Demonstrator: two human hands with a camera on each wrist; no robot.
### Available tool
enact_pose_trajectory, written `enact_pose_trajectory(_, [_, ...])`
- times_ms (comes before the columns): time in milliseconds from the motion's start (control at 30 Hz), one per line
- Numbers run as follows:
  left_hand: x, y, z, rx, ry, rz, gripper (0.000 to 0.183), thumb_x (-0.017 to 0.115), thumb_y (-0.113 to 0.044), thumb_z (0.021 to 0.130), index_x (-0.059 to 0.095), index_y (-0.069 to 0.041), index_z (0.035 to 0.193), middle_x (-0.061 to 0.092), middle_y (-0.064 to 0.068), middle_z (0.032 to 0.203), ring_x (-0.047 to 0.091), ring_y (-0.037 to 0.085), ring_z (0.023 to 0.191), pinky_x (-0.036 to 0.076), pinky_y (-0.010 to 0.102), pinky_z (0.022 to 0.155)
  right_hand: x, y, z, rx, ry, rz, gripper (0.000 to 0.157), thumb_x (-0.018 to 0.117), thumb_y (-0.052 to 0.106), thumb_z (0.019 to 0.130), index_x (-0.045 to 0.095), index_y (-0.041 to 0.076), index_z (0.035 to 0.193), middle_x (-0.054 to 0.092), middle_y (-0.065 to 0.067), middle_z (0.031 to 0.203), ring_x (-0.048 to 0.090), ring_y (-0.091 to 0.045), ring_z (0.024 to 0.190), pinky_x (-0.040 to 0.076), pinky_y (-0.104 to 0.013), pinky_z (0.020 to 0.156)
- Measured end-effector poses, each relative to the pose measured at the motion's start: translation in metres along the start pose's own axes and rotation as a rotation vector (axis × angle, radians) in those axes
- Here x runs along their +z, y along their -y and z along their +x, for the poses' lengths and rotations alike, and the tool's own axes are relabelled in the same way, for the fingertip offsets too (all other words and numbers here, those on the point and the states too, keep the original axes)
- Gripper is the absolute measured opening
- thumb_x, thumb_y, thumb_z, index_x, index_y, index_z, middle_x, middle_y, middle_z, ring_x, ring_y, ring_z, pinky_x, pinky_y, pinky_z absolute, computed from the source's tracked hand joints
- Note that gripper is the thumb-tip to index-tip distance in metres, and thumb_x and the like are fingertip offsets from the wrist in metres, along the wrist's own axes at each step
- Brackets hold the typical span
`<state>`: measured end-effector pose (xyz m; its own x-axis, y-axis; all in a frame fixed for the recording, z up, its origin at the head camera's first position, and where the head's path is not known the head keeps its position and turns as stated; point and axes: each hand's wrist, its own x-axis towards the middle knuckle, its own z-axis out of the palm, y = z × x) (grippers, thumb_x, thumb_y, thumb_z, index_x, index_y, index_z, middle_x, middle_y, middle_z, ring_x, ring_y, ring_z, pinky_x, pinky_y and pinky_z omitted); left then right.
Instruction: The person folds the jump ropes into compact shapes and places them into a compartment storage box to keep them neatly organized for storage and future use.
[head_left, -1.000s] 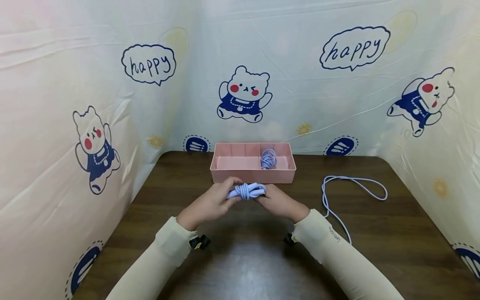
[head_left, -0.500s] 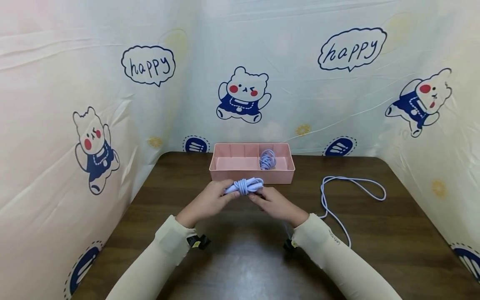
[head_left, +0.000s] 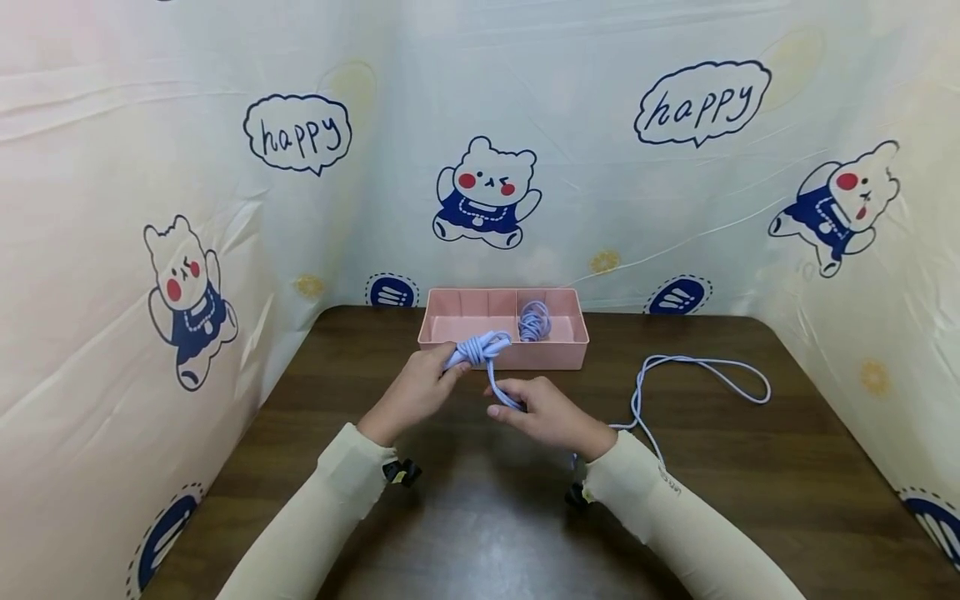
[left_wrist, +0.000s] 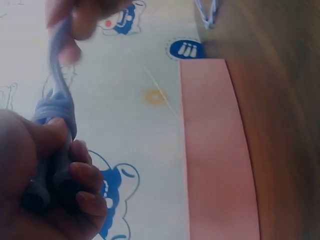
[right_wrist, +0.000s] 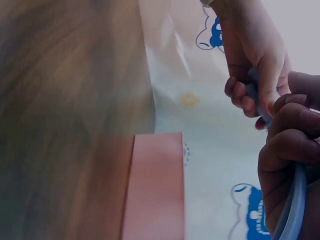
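Observation:
My left hand [head_left: 416,387] grips a light-blue cord bundle [head_left: 474,350], folded lengthwise with turns wrapped round its middle. In the left wrist view, the thumb presses below the wrapped turns [left_wrist: 55,110] and the fingers curl round the folded ends. My right hand [head_left: 551,412], lower and to the right, grips a strand [head_left: 495,385] running from the bundle. In the right wrist view, two lengths of cord [right_wrist: 295,210] hang below its curled fingers. A loose tail of light-blue cord [head_left: 701,360] lies looped on the table to the right, partly hidden by the right forearm.
Behind the hands, a pink box [head_left: 540,358] with a divider stands at the back of the brown wooden table [head_left: 360,333]. Its right compartment holds another coil of light-blue cord [head_left: 534,322]. A printed curtain [head_left: 585,208] hangs along the back and both sides.
The left hand has lifted the bundle slightly up and left. My right hand has left the bundle's end and drawn a strand down and away. The cord on the table has shifted left.

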<state>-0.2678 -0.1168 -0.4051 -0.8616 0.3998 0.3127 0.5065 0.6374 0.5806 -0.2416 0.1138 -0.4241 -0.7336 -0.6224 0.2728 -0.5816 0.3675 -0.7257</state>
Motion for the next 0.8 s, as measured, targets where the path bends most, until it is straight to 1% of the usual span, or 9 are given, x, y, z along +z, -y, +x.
enact_pose_trajectory(33, [0.001,0.002,0.001,-0.013,-0.006,0.009,0.011,0.058,-0.022,0.099,0.057,-0.012,0.103,0.046,0.002,0.068,0.047,0.016,0.057,0.043,0.031,0.051,0.000,0.001,-0.001,-0.027,0.002,-0.027,0.026,0.063,0.026,0.097,0.066,0.008,0.115,0.061,0.004,0.075,0.047,-0.006,0.060,0.043,-0.025,0.055])
enact_pose_trajectory(133, [0.004,0.009,0.004,-0.057,-0.022,0.025,0.012,0.058,-0.023,0.099,0.056,-0.011,0.101,0.046,0.002,0.068,0.046,0.016,0.057,0.042,0.030,0.050,-0.003,0.009,-0.003,-0.122,-0.009,-0.120,0.016,0.064,0.025,0.096,0.067,0.010,0.101,0.057,0.008,0.068,0.044,-0.003,0.057,0.041,-0.023,0.053])
enact_pose_trajectory(233, [0.005,0.015,0.006,-0.079,-0.009,0.031,0.012,0.057,-0.023,0.100,0.056,-0.011,0.100,0.047,0.003,0.069,0.046,0.017,0.058,0.042,0.032,0.051,-0.009,0.018,-0.005,-0.180,-0.031,-0.213,0.014,0.063,0.025,0.097,0.062,0.014,0.089,0.046,0.012,0.063,0.040,-0.002,0.055,0.038,-0.022,0.051])
enact_pose_trajectory(333, [0.007,0.019,0.008,-0.064,0.030,0.034,0.010,0.057,-0.021,0.100,0.059,-0.012,0.101,0.053,0.003,0.074,0.050,0.017,0.064,0.043,0.033,0.057,-0.016,0.026,-0.006,-0.191,-0.047,-0.289,0.016,0.063,0.024,0.097,0.058,0.014,0.086,0.043,0.011,0.063,0.039,-0.003,0.055,0.037,-0.022,0.052])
enact_pose_trajectory(467, [0.015,0.018,0.008,-0.008,0.084,0.078,0.007,0.059,-0.018,0.098,0.060,-0.011,0.100,0.056,0.000,0.078,0.052,0.016,0.069,0.044,0.033,0.062,-0.025,0.032,-0.004,-0.225,-0.062,-0.366,0.013,0.064,0.020,0.096,0.056,0.014,0.086,0.043,0.010,0.065,0.041,-0.004,0.056,0.038,-0.022,0.052])
enact_pose_trajectory(533, [0.017,0.014,0.006,0.014,0.123,0.092,0.008,0.061,-0.018,0.098,0.060,-0.011,0.100,0.055,-0.002,0.079,0.052,0.015,0.069,0.045,0.032,0.062,-0.030,0.033,-0.002,-0.256,-0.071,-0.378,0.012,0.064,0.018,0.096,0.057,0.014,0.087,0.044,0.011,0.066,0.043,-0.004,0.057,0.039,-0.022,0.052])
enact_pose_trajectory(600, [0.017,0.009,0.003,0.033,0.171,0.083,0.009,0.061,-0.019,0.097,0.060,-0.011,0.102,0.057,-0.002,0.081,0.053,0.014,0.070,0.047,0.031,0.064,-0.035,0.034,0.000,-0.267,-0.079,-0.369,0.010,0.063,0.017,0.096,0.059,0.014,0.088,0.047,0.011,0.068,0.045,-0.004,0.059,0.041,-0.022,0.054])
enact_pose_trajectory(700, [0.014,0.003,-0.001,0.062,0.238,0.051,0.018,0.062,-0.021,0.097,0.060,-0.012,0.112,0.060,-0.003,0.093,0.056,0.012,0.078,0.051,0.030,0.075,-0.043,0.035,0.002,-0.274,-0.074,-0.326,0.008,0.059,0.018,0.098,0.062,0.013,0.094,0.052,0.011,0.074,0.049,-0.006,0.066,0.045,-0.024,0.060])
enact_pose_trajectory(800, [0.011,-0.002,-0.005,0.115,0.280,0.045,0.020,0.063,-0.022,0.096,0.059,-0.014,0.114,0.059,-0.006,0.097,0.057,0.010,0.083,0.050,0.029,0.079,-0.049,0.037,0.002,-0.266,-0.074,-0.289,0.013,0.055,0.020,0.100,0.065,0.012,0.097,0.057,0.008,0.076,0.050,-0.008,0.071,0.046,-0.026,0.063])
